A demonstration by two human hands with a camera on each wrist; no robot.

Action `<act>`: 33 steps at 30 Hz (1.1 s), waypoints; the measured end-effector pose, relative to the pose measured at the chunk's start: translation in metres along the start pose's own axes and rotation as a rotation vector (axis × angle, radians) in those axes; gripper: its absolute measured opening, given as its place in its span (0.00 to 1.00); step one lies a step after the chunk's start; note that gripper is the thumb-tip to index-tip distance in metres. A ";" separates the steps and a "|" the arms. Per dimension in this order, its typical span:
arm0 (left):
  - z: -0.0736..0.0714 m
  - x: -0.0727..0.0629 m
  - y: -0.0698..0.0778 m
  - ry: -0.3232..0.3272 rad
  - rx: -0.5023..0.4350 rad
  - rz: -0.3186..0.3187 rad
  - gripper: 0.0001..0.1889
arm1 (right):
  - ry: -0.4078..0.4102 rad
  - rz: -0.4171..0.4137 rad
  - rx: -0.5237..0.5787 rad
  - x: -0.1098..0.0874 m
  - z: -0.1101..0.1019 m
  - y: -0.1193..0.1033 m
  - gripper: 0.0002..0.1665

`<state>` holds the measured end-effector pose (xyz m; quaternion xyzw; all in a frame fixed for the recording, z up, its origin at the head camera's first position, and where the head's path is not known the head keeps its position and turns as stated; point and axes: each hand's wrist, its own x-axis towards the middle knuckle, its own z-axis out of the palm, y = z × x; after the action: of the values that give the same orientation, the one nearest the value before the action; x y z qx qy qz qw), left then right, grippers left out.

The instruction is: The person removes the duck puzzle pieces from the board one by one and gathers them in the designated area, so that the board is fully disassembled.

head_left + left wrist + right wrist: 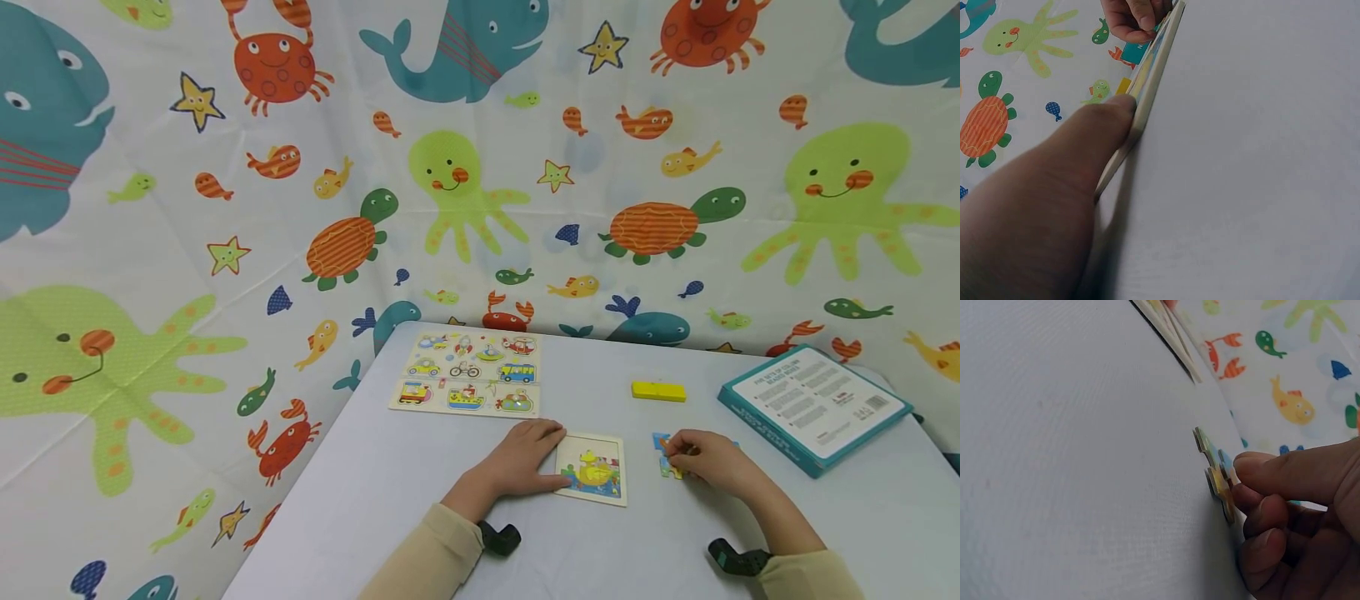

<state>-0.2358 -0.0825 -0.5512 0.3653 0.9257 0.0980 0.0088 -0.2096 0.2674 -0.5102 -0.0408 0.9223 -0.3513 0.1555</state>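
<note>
A small square wooden puzzle board (591, 503) with a yellow duck picture lies on the white table. My left hand (517, 457) rests at its left side, thumb on the frame, fingers extended towards the upper left corner. To the board's right, several colourful jigsaw pieces (662, 442) lie close together. My right hand (716, 461) is over them, its thumb and index finger pinching at a piece's edge. In the right wrist view, the pieces (1222, 490) show notched wooden edges beside the thumb. Part of the pieces is hidden under the right hand.
Behind the left hand lies a larger picture puzzle board (468, 386) with vehicles. A yellow block (658, 392) sits further back, and a teal-edged box (817, 408) lies at the right. A sea-animal cloth (525, 250) hangs along the table's back edge.
</note>
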 end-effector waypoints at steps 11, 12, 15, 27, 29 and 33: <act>-0.003 -0.001 0.002 -0.007 -0.002 0.001 0.45 | 0.016 -0.055 -0.028 0.001 0.002 -0.020 0.10; -0.004 -0.001 0.003 -0.006 -0.002 0.001 0.45 | 0.015 -0.060 -0.026 0.002 0.003 -0.024 0.11; -0.004 -0.001 0.003 -0.005 -0.001 -0.001 0.45 | 0.008 -0.064 -0.009 0.005 0.009 -0.036 0.13; -0.004 -0.002 0.002 -0.007 -0.006 -0.004 0.45 | -0.047 -0.127 0.034 0.029 0.044 -0.072 0.15; -0.004 -0.002 0.002 -0.004 -0.005 0.002 0.45 | -0.042 -0.133 0.018 0.033 0.049 -0.074 0.15; -0.004 -0.002 0.001 0.002 -0.008 0.008 0.45 | -0.038 -0.130 -0.020 0.038 0.056 -0.077 0.14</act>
<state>-0.2338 -0.0835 -0.5476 0.3690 0.9238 0.1021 0.0087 -0.2301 0.1666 -0.5085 -0.1087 0.9181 -0.3505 0.1497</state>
